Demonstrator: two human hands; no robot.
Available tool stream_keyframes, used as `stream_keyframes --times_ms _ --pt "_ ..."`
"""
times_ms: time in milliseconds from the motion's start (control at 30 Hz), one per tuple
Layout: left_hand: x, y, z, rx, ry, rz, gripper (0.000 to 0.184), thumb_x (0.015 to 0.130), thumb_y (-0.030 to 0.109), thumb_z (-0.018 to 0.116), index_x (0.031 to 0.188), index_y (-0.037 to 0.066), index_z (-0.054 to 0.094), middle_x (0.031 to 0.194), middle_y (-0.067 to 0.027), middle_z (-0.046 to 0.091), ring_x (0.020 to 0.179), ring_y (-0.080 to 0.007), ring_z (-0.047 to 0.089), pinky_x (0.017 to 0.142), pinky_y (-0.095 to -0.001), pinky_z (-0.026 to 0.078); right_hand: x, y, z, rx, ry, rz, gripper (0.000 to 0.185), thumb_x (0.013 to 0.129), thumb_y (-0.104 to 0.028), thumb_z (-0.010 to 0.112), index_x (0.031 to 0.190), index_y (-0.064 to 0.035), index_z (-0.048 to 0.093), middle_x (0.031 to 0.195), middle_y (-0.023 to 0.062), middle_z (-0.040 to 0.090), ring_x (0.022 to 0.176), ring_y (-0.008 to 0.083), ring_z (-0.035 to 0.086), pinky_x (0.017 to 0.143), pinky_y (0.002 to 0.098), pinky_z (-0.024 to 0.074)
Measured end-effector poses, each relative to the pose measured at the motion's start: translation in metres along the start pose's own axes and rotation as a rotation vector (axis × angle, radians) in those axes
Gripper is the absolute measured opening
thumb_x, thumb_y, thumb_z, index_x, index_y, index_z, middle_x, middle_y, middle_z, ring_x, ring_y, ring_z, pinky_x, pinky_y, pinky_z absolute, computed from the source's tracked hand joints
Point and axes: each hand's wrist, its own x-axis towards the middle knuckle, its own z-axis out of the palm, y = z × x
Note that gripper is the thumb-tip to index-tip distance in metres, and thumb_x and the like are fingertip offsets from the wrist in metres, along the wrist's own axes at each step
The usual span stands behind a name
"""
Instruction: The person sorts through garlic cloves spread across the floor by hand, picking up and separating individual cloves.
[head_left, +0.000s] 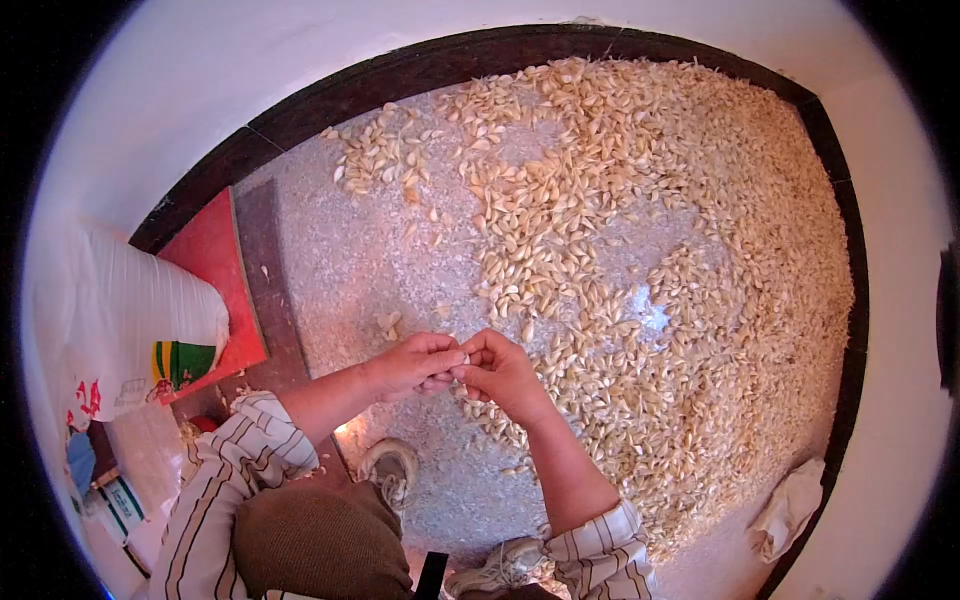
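My left hand and my right hand meet above the floor, fingertips pinched together. Between them shows a small pale garlic clove, mostly covered by the fingers. Both hands grip it, as far as I can see. Just beyond and to the right, a wide spread of loose garlic cloves lies on the speckled floor. A few single cloves rest close to my left hand.
A smaller patch of cloves lies at the back left. On the left, a white sack stands on a red mat. My shoes are below. A crumpled white cloth lies by the right wall's dark skirting.
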Motion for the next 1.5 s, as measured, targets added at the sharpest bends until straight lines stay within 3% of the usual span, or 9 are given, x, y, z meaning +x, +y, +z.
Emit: stream_keyframes --times_ms 233,433,600,800,1033,1100,1200,1367,1500 --pt "-0.003 0.014 0.003 -0.095 -0.017 0.028 0.011 0.083 0.017 0.046 0.08 0.007 0.049 0.059 0.0027 0.036 0.05 -0.0061 0.034 0.041 -0.0191 0.024 0.0 -0.005 -0.006 0.137 0.087 -0.053 0.014 0.078 -0.004 0.057 0.089 -0.006 0.049 0.065 0.0009 0.052 0.052 0.0065 0.048 0.044 0.0188 0.0382" --pt "0.024 0.057 -0.054 0.044 0.305 0.268 0.009 0.081 0.015 0.046 0.08 0.006 0.048 0.06 -0.0003 0.044 0.051 -0.0092 0.039 0.041 -0.022 0.029 0.008 0.013 -0.089 -0.502 0.635 -0.248 0.018 0.078 -0.004 0.054 0.095 -0.0032 0.049 0.067 0.0071 0.053 0.056 0.0152 0.05 0.05 0.0266 0.0407" --pt "0.06 0.075 -0.082 1.28 0.762 0.593 0.022 0.082 0.024 0.049 0.087 0.003 0.046 0.067 -0.0124 0.055 0.06 -0.0253 0.055 0.053 -0.035 0.043 0.002 0.013 -0.095 -0.793 0.67 -0.227 0.021 0.075 -0.006 0.054 0.095 -0.0017 0.048 0.07 0.0178 0.055 0.062 0.0309 0.055 0.058 0.0367 0.0429" --pt "0.083 0.08 -0.08 1.708 0.82 0.399 0.028 0.079 0.029 0.052 0.09 0.004 0.043 0.073 -0.0186 0.057 0.07 -0.0358 0.057 0.061 -0.0445 0.044 0.001 0.017 -0.093 -1.002 0.642 -0.131 0.025 0.072 -0.005 0.051 0.097 -0.0046 0.051 0.101 0.019 0.05 0.086 0.0348 0.052 0.072 0.042 0.0438" --pt "0.08 0.06 -0.087 1.166 0.53 0.753 0.017 0.082 0.021 0.047 0.081 0.004 0.044 0.062 -0.0075 0.048 0.05 -0.0224 0.047 0.046 -0.0355 0.038 0.033 -0.008 -0.068 -1.307 0.514 -0.507 0.04 0.069 -0.008 0.059 0.108 -0.0111 0.051 0.105 0.0136 0.048 0.1 0.033 0.045 0.083 0.0392 0.0389" --pt "0.059 0.076 -0.054 0.286 0.388 0.155 0.011 0.08 0.017 0.047 0.082 0.007 0.045 0.059 -0.0031 0.043 0.048 -0.0106 0.036 0.039 -0.0244 0.03 0.04 0.003 -0.064 -1.384 0.478 -0.492 0.04 0.068 -0.01 0.06 0.107 -0.0129 0.051 0.105 0.0121 0.048 0.1 0.0322 0.045 0.083 0.0392 0.0387" --pt "0.058 0.083 -0.061 0.117 0.19 0.141 0.007 0.081 0.017 0.047 0.08 0.01 0.045 0.061 -0.0013 0.041 0.048 -0.0071 0.033 0.038 -0.0202 0.023 0.036 0.014 -0.064 -1.481 0.435 -0.367 0.038 0.067 -0.011 0.061 0.104 -0.0151 0.053 0.102 0.0092 0.049 0.097 0.0308 0.046 0.081 0.0395 0.0399" --pt "0.088 0.098 -0.069 0.277 0.205 0.252 0.009 0.083 0.016 0.043 0.083 0.007 0.046 0.067 -0.0012 0.046 0.054 -0.0096 0.04 0.04 -0.0238 0.031 0.002 0.024 -0.076 -1.474 0.366 -0.146 0.031 0.067 -0.009 0.059 0.097 -0.0135 0.054 0.094 0.0088 0.049 0.091 0.0309 0.049 0.075 0.0409 0.0429" --pt "0.121 0.095 -0.054 1.221 0.508 0.64 0.015 0.082 0.019 0.048 0.094 0.009 0.049 0.07 -0.0078 0.055 0.058 -0.0223 0.053 0.051 -0.035 0.042 -0.01 0.034 -0.084 -1.38 0.384 -0.107 0.025 0.068 -0.007 0.057 0.092 -0.0092 0.052 0.093 0.0111 0.049 0.088 0.0326 0.05 0.073 0.0412 0.0435"
